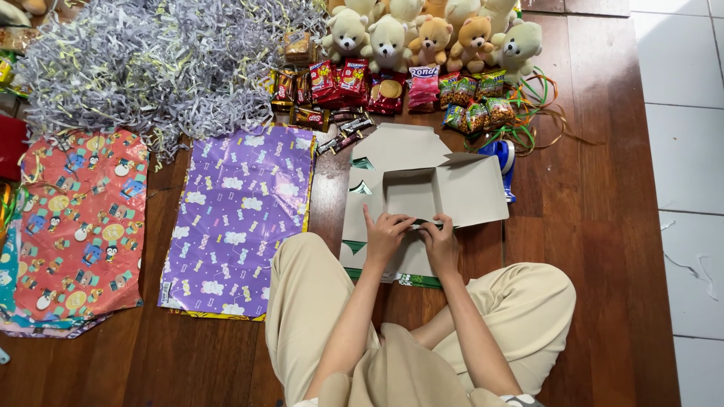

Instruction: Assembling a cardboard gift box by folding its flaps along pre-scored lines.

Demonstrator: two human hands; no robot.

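A grey cardboard box (422, 169), half folded with its flaps spread, lies on the wooden floor in front of my crossed legs. My left hand (385, 234) presses on the box's near flap, fingers spread over the cardboard. My right hand (440, 240) pinches the same flap's edge just to the right. Both hands touch each other at the near wall of the box. The box's green printed outer side shows at its near and left edges.
Purple wrapping paper (240, 218) and red patterned paper (79, 226) lie at the left. A heap of grey shredded paper (151, 60) fills the far left. Snack packets (377, 90), small teddy bears (430, 34), curled ribbon (532, 105) and a blue tape dispenser (504, 162) sit beyond the box. White tiles (690, 188) border the right.
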